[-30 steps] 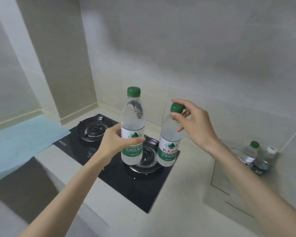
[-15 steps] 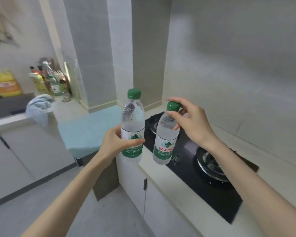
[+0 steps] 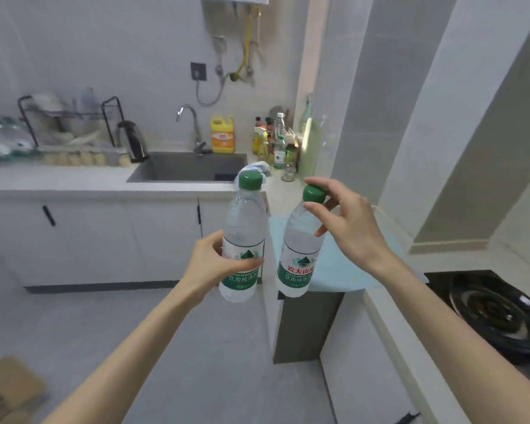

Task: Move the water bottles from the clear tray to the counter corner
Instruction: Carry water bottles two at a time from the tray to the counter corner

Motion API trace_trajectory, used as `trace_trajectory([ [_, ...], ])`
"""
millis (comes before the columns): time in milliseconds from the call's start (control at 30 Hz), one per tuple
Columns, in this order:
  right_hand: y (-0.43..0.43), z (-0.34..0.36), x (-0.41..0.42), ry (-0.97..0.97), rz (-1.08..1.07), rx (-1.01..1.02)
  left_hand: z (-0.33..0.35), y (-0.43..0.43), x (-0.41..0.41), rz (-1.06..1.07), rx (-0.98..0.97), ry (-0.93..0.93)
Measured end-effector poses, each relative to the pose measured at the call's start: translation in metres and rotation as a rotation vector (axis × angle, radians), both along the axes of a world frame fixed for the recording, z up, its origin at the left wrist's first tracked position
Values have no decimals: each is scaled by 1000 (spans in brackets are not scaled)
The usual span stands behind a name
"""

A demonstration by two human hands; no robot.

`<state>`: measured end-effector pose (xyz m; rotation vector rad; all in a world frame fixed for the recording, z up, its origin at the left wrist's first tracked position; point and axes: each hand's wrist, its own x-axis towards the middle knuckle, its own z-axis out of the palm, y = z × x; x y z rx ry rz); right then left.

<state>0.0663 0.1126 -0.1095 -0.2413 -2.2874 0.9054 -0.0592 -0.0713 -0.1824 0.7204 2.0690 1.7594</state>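
I hold two clear water bottles with green caps and green labels in the air, over the floor in front of the counter. My left hand (image 3: 218,261) wraps around the middle of the left bottle (image 3: 244,221), which stands upright. My right hand (image 3: 346,221) pinches the right bottle (image 3: 299,249) by its green cap, and it hangs a little tilted. The two bottles are close together but apart. The clear tray is out of view.
A sink (image 3: 193,169) sits in the counter (image 3: 58,179) ahead, with a tap, a yellow detergent jug (image 3: 223,134), a dish rack (image 3: 71,123) and several condiment bottles (image 3: 276,142) in the corner. A light blue mat (image 3: 340,264) covers the counter below the bottles. The gas hob (image 3: 496,310) lies right.
The view has swung left from the hob and wall toward the sink counter. Both hands keep their hold on the bottles, which stay in front of me.
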Motion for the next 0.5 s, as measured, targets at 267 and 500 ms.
trace_trajectory([
  [267, -32, -5, -182, 38, 321, 4, -3, -52, -126, 299, 0, 23],
  [500, -77, 3, -326, 65, 550, 3, 5, -102, -225, 517, 5, 63],
])
